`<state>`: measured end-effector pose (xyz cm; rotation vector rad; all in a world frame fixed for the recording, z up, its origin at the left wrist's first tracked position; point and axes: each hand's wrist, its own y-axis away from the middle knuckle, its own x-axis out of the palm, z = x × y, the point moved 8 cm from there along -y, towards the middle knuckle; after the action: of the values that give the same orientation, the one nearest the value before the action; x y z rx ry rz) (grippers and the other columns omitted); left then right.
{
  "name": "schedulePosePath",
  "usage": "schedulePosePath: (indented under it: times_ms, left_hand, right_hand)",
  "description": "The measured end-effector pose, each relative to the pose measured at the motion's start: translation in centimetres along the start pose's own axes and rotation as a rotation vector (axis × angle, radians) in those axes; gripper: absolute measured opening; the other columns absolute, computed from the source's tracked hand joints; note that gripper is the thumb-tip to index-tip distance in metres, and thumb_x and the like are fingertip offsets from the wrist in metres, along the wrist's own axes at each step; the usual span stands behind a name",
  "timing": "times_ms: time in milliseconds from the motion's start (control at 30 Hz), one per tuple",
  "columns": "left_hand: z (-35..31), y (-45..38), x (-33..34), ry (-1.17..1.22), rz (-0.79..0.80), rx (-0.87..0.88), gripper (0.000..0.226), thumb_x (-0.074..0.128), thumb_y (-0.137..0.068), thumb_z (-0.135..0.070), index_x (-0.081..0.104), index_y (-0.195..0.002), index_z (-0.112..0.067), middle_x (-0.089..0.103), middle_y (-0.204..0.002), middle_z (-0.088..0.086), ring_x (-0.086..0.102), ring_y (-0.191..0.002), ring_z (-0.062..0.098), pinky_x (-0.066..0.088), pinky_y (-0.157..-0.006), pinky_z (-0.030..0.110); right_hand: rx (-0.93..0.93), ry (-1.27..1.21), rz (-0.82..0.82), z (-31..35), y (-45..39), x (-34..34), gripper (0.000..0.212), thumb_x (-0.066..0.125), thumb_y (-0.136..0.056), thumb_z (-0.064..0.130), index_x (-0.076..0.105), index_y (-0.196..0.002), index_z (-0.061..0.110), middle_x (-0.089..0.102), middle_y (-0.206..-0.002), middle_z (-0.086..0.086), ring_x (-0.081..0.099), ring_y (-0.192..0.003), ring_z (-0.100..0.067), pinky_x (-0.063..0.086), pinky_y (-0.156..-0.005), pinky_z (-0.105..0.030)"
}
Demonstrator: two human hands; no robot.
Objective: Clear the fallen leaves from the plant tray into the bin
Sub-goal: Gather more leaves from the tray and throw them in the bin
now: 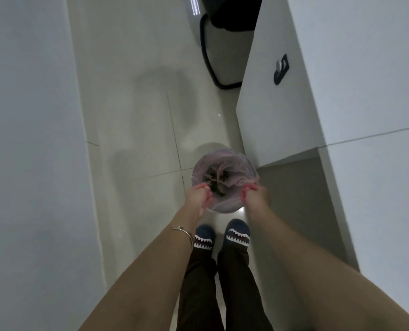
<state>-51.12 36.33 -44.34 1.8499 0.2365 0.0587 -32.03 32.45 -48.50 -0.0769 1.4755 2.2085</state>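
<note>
— What does the head view show of the bin?

— A small round bin (225,180) stands on the pale tiled floor (136,120), just beside the lower corner of a white cabinet (294,80). It is lined with a thin pinkish bag (236,163), and dark green leaves (216,187) lie inside, near the side closest to the person.

— And the hands?

— Both reach down to the near rim. The left hand (198,195) has its fingers curled at the rim on the left; the right hand (253,193) has its fingers bent at the rim on the right. Each seems to pinch the bag's edge, but the picture is blurred there — I cannot tell whether either one truly grips it.

— Anything on the arms?

— A thin silver bracelet (183,231) circles the left wrist.

— Below the bin?

— Two dark slippers (237,232) with white shark teeth, on the floor just short of the bin, under dark trousers (236,283).

— Farther off?

— A black chair base (210,56) near the top edge of the floor, and a small black fitting (281,69) on the cabinet's side.
</note>
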Motion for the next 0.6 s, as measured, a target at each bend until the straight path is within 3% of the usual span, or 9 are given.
schedulePosePath:
  times_ms: [67,133,300,367,400,467,500,567,600]
  left_hand:
    - [-0.1,0.4,-0.7,0.010,-0.027,0.008,0.017,0.042,-0.094,0.003,0.054,-0.095,-0.009,0.055,-0.079,0.006,0.053,-0.070,0.015,0.048,-0.067,0.024]
    - [-3.0,3.9,-0.4,-0.015,-0.004,0.078,0.017,0.042,-0.094,0.002,0.053,-0.091,-0.010,0.055,-0.078,0.005,0.055,-0.073,0.016,0.050,-0.067,0.023]
    - [-9.5,11.8,0.1,-0.057,0.048,0.275,0.014,0.047,-0.093,0.001,0.056,-0.095,-0.010,0.059,-0.077,0.005,0.064,-0.053,0.008,0.049,-0.040,0.011]
    - [-11.4,13.3,0.0,-0.023,0.086,0.309,0.017,0.044,-0.094,0.001,0.055,-0.088,-0.011,0.058,-0.080,0.005,0.062,-0.061,0.011,0.051,-0.046,0.011]
    - [-13.3,18.6,3.2,-0.092,0.202,0.395,0.018,0.043,-0.095,0.001,0.054,-0.087,-0.012,0.057,-0.083,0.005,0.059,-0.068,0.011,0.052,-0.056,0.013]
    - [-15.7,20.5,3.0,-0.065,0.221,0.444,0.013,0.045,-0.094,0.001,0.054,-0.097,-0.008,0.057,-0.087,0.005,0.057,-0.074,0.012,0.052,-0.078,0.023]
    - [-15.4,25.4,7.3,-0.148,0.325,0.483,0.011,0.047,-0.094,0.001,0.054,-0.096,-0.007,0.058,-0.086,0.007,0.057,-0.074,0.013,0.050,-0.084,0.028]
    - [-17.4,27.0,7.6,-0.138,0.301,0.511,0.013,0.051,-0.092,0.000,0.054,-0.084,-0.010,0.058,-0.083,0.007,0.058,-0.073,0.013,0.050,-0.085,0.029]
    - [-14.5,31.3,12.8,-0.269,0.424,0.533,0.015,0.053,-0.091,-0.001,0.054,-0.082,-0.012,0.059,-0.083,0.006,0.058,-0.073,0.014,0.051,-0.081,0.027]
  right_hand:
    - [-0.002,-0.030,0.039,0.2,1.3,0.6,0.029,0.051,-0.082,0.000,0.072,-0.072,0.015,0.064,-0.084,-0.011,0.057,-0.072,-0.023,0.052,-0.069,-0.038]
    - [-0.015,-0.096,0.055,2.6,4.6,-0.5,0.037,0.049,-0.085,-0.004,0.066,-0.062,0.019,0.065,-0.077,-0.010,0.060,-0.072,-0.025,0.053,-0.073,-0.037]
    - [-0.183,-0.174,0.123,9.4,13.3,-3.2,0.025,0.048,-0.088,-0.004,0.069,-0.080,0.005,0.071,-0.091,-0.025,0.068,-0.086,-0.036,0.056,-0.087,-0.050]
    - [-0.236,-0.171,0.222,12.0,15.4,-1.7,0.026,0.046,-0.090,-0.004,0.066,-0.078,0.006,0.069,-0.085,-0.024,0.067,-0.086,-0.036,0.058,-0.082,-0.044]
    - [-0.297,-0.241,0.166,14.3,19.8,-6.3,0.023,0.046,-0.091,-0.004,0.066,-0.081,0.003,0.067,-0.080,-0.020,0.067,-0.083,-0.035,0.059,-0.076,-0.038]
    - [-0.346,-0.252,0.231,17.2,21.9,-6.4,0.020,0.045,-0.091,-0.007,0.064,-0.093,-0.008,0.063,-0.074,-0.015,0.064,-0.070,-0.028,0.060,-0.062,-0.025]
    - [-0.391,-0.342,0.123,17.3,25.1,-13.0,0.021,0.044,-0.090,-0.008,0.063,-0.097,-0.010,0.063,-0.073,-0.014,0.063,-0.066,-0.024,0.060,-0.058,-0.021]
    - [-0.441,-0.310,0.139,19.2,26.7,-14.2,0.021,0.045,-0.087,-0.007,0.065,-0.095,-0.005,0.065,-0.076,-0.015,0.064,-0.066,-0.024,0.060,-0.063,-0.022]
    - [-0.456,-0.366,0.002,16.3,29.5,-21.4,0.021,0.046,-0.086,-0.004,0.066,-0.093,-0.001,0.066,-0.080,-0.015,0.065,-0.068,-0.024,0.060,-0.067,-0.024]
